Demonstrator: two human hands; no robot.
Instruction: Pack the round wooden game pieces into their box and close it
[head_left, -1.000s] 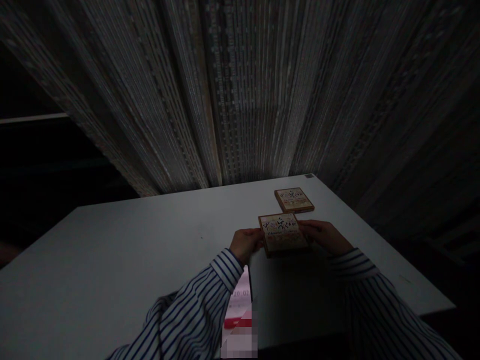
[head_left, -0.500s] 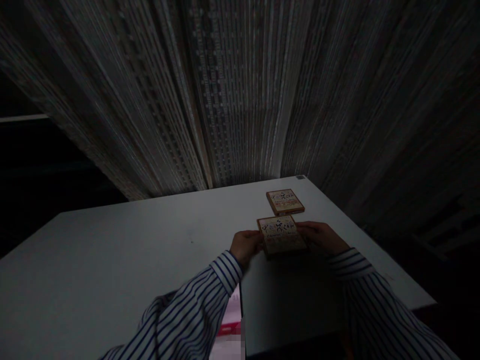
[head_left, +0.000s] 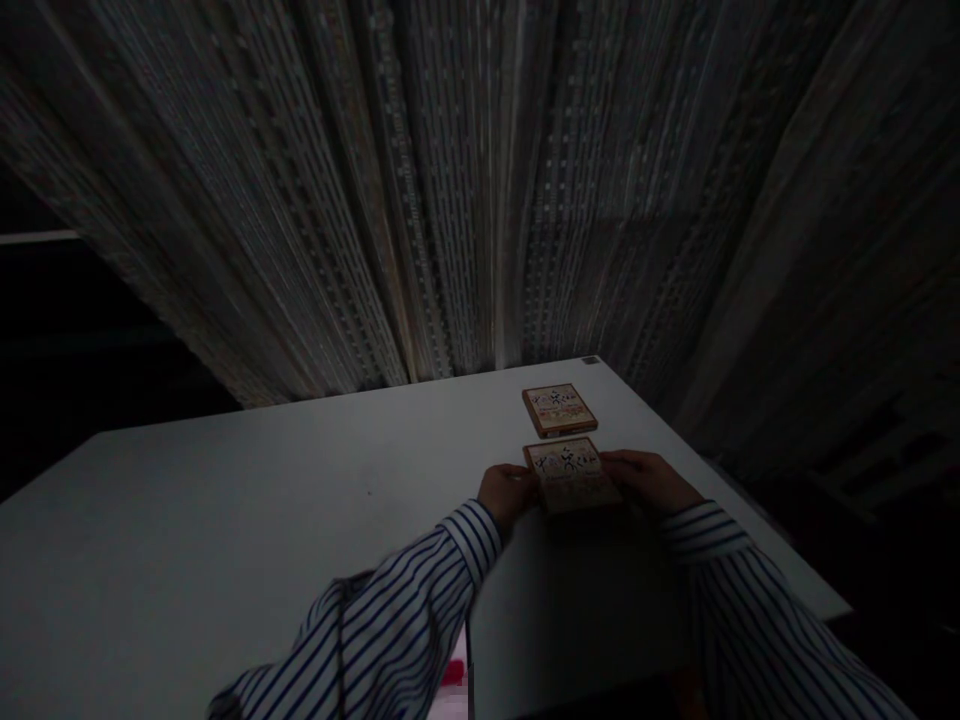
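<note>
A flat square box (head_left: 576, 478) with dark lettering on a pale cover and a brown edge is held between my two hands, low over the white table. My left hand (head_left: 510, 493) grips its left edge, fingers closed. On its right edge my right hand (head_left: 649, 478) is closed too, thumb and fingers against the side. Just beyond lies a second, similar box (head_left: 560, 409), flat on the table, a narrow gap from the held one. Shadow hides the near side of the held box.
The white table (head_left: 262, 510) reaches left and back to a hanging striped curtain (head_left: 465, 200). A small dark square (head_left: 590, 360) is at its back right corner. Something pink and red (head_left: 452, 673) shows at the bottom, beside my left sleeve.
The held box has shifted slightly to the right relative to the box behind it, with both hands still on it. The view has turned a little.
</note>
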